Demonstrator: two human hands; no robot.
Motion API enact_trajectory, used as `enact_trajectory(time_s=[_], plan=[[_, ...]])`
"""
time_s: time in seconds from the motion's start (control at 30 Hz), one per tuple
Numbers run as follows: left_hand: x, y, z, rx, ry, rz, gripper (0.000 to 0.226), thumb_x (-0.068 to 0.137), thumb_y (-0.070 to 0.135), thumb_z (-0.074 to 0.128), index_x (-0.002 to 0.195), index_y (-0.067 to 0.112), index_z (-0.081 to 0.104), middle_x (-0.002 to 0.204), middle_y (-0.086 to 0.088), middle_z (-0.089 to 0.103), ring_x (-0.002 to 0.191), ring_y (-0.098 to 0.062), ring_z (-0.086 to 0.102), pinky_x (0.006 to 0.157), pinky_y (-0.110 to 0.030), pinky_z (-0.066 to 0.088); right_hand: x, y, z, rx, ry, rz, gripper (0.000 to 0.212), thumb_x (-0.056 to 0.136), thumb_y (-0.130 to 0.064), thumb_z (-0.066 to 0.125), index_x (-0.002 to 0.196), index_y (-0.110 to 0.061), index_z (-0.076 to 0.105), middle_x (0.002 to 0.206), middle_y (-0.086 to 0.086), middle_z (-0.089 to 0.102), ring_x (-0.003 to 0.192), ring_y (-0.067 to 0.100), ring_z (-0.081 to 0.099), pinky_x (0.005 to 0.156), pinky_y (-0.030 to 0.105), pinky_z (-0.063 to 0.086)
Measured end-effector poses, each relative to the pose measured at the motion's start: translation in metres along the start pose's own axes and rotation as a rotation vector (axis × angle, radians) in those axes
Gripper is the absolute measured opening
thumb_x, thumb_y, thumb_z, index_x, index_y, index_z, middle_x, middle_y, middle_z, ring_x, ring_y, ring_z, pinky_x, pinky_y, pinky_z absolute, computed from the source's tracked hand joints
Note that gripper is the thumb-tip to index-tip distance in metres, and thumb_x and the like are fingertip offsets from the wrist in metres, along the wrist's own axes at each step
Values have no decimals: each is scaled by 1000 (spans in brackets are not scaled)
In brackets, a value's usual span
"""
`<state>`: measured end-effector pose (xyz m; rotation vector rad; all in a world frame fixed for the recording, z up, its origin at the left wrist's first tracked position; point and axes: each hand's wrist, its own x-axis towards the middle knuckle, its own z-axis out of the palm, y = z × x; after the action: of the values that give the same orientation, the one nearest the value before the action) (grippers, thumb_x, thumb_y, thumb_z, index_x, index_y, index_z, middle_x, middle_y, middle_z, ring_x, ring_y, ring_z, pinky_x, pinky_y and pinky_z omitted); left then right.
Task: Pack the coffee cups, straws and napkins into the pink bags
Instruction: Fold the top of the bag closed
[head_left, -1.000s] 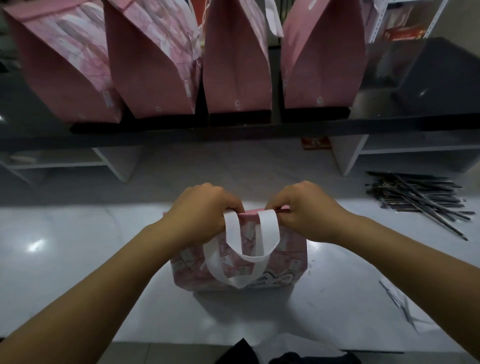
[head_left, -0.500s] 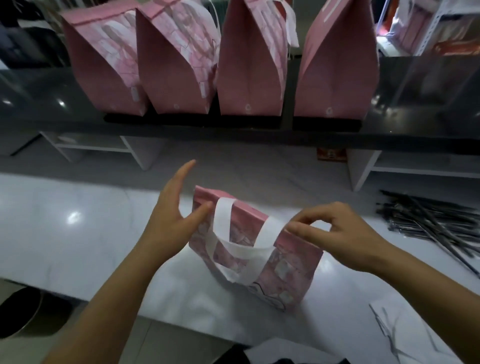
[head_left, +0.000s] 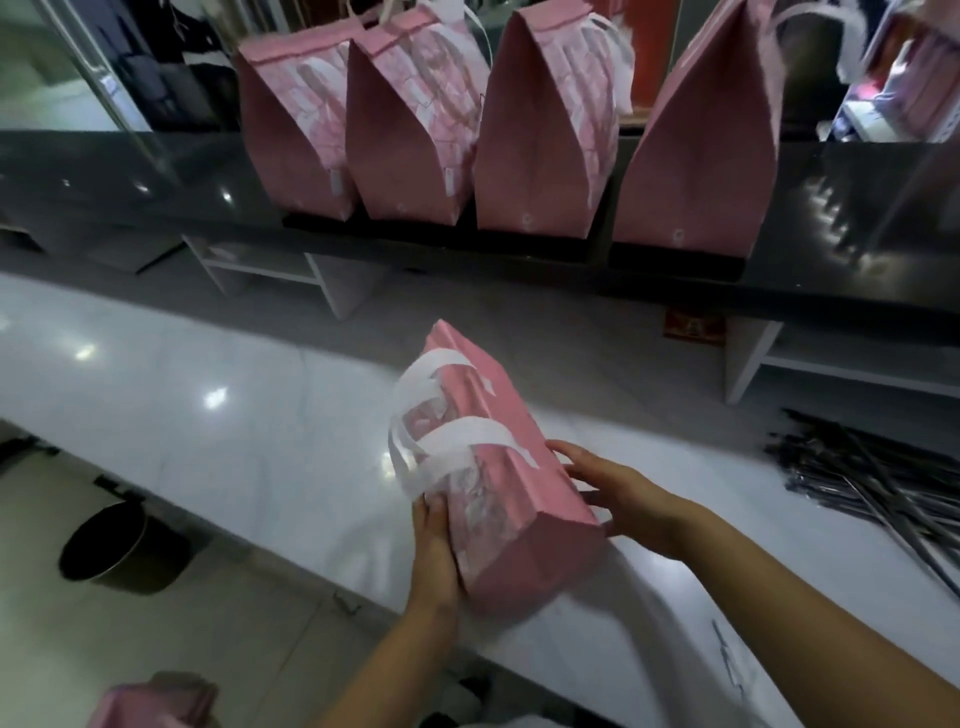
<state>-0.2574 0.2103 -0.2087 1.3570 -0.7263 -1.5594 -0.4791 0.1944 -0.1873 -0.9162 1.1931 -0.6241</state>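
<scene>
bag between both hands, on white counter | left hand flat against its patterned side, fingers straight | right hand pressed on opposite side, fingers extended | straws right of right hand | four bags on shelf beyond

My left hand lies flat, fingers straight and pointing forward. My right hand sits opposite it, fingers spread and reaching leftward. Both bare forearms run in from the lower edge, the right from the corner.
</scene>
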Motion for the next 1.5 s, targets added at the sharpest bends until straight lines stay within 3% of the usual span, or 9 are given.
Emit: enact_trajectory(time_s=[0.33, 0.63, 0.8, 0.87, 0.93, 1.03, 1.17, 1.3, 1.5], plan=[[-23, 14, 27, -47, -226, 42, 70, 90, 70, 50, 144, 25, 47, 141, -12, 57, 129, -33, 55, 112, -55, 37, -35, 24, 25, 122, 193, -204, 75, 74, -87, 47, 140, -53, 39, 144, -17, 50, 129, 12, 51, 111, 46, 40], [-65, 52, 89, -35, -490, 193, 47, 102, 51, 31, 138, 30, 52, 126, 3, 69, 112, -15, 67, 82, -27, 58, -111, -18, -11, 195, 395, -389, 51, 105, -34, 37, 152, -18, 28, 150, 7, 45, 132, 25, 48, 92, 29, 46], [-86, 78, 136, 16, -658, 259, 59, 91, 56, 38, 142, 28, 49, 123, 2, 71, 107, -14, 70, 76, -25, 59, -177, -44, -21, 184, 521, -672, 177, 0, -92, 62, 144, 7, 33, 145, 28, 43, 134, 42, 41, 68, 11, 46], [-92, 83, 155, 26, -709, 299, 59, 89, 54, 40, 141, 27, 49, 121, 1, 72, 104, -14, 71, 72, -24, 58, -199, -49, -26, 198, 543, -632, 154, 23, -99, 55, 144, -5, 41, 132, 20, 60, 123, 35, 56, 68, 14, 49], [-101, 88, 173, 26, -755, 337, 55, 91, 51, 40, 141, 30, 48, 119, 6, 72, 103, -12, 71, 71, -22, 58, -216, -48, -27, 247, 548, -592, 81, 72, -77, 41, 136, -30, 53, 110, -1, 74, 99, 17, 71, 74, 26, 51], [-107, 95, 201, 22, -848, 332, 46, 99, 47, 38, 141, 31, 48, 123, 5, 70, 109, -14, 69, 78, -25, 58, -238, -38, -41, 294, 610, -655, 48, 86, -61, 37, 132, -54, 49, 115, -19, 70, 99, 8, 70, 75, 31, 56], [-111, 103, 239, 3, -933, 348, 45, 102, 47, 38, 142, 30, 48, 133, 0, 65, 120, -20, 63, 99, -38, 53, -262, -48, -60, 355, 659, -802, 53, 83, -56, 44, 137, -57, 41, 124, -27, 63, 104, 6, 68, 69, 37, 61], [-93, 101, 275, -1, -922, 371, 60, 93, 58, 54, 146, 34, 44, 149, 0, 50, 136, -22, 49, 115, -50, 34, -269, -51, -90, 187, 671, -926, 123, 41, -77, 79, 148, -39, 32, 148, -17, 44, 128, 9, 53, 90, 39, 56], [-75, 98, 319, -32, -922, 481, 55, 91, 57, 55, 142, 34, 51, 147, 3, 52, 138, -19, 46, 117, -49, 30, -247, -47, -127, -8, 861, -967, 98, 59, -42, 77, 145, -51, 32, 135, -22, 52, 116, -1, 57, 80, 17, 54]])
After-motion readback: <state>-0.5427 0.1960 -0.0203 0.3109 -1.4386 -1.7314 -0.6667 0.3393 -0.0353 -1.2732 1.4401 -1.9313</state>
